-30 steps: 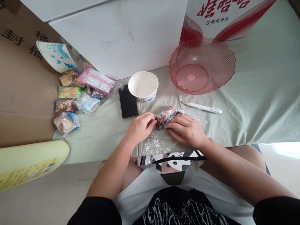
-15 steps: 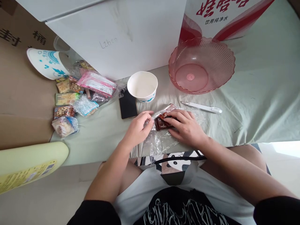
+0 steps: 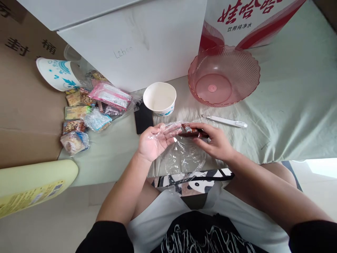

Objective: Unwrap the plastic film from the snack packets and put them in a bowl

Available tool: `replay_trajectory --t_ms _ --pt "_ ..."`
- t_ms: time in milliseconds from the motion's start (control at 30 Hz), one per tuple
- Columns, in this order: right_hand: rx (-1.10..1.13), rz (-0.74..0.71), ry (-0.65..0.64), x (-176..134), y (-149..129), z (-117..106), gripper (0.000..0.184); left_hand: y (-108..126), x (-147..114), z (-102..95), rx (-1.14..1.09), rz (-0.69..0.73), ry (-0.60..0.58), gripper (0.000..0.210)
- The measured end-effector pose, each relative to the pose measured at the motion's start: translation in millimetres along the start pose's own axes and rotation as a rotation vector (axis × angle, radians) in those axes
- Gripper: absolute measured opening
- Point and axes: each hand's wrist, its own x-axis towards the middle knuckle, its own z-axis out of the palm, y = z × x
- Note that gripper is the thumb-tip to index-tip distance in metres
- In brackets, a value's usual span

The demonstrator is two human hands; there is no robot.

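Just above the cloth-covered surface, my right hand (image 3: 217, 142) grips a dark reddish-brown snack packet (image 3: 193, 131) between thumb and fingers. A clear plastic wrapper (image 3: 181, 154) trails from the packet, hanging down in crinkled folds over the surface's front edge. My left hand (image 3: 154, 142) is turned palm up, holding the wrapper's left side; film lies across its fingers, which curl slightly. Behind the hands stands a white paper bowl (image 3: 159, 98) with a blue pattern. A white utility knife (image 3: 225, 121) lies beyond my right hand.
A pink ribbed bowl (image 3: 223, 77) stands at back right, before a red-and-white carton (image 3: 239, 24). A white box (image 3: 131, 45) forms the back. At left lie several wrapped snacks (image 3: 76, 112), a tipped paper bowl (image 3: 56, 73) and a black phone (image 3: 143, 117).
Both hands have lifted the packet and wrapper off the cloth. My left hand has rolled palm up, and my right hand now grips the packet from its right side.
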Motion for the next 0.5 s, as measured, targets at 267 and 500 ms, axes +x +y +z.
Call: replay_trajectory --t_ms 267,500 --pt "-0.029 0.134 0.475 -3.6 -8.8 -18.9 0.037 0.4 8.5 -1.6 -0.181 -0.052 0.284 0.016" --pt "-0.343 -0.021 0.763 24.7 -7.1 -57.6 0.046 -8.8 6.0 0.9 -0.07 -0.055 0.047 0.019"
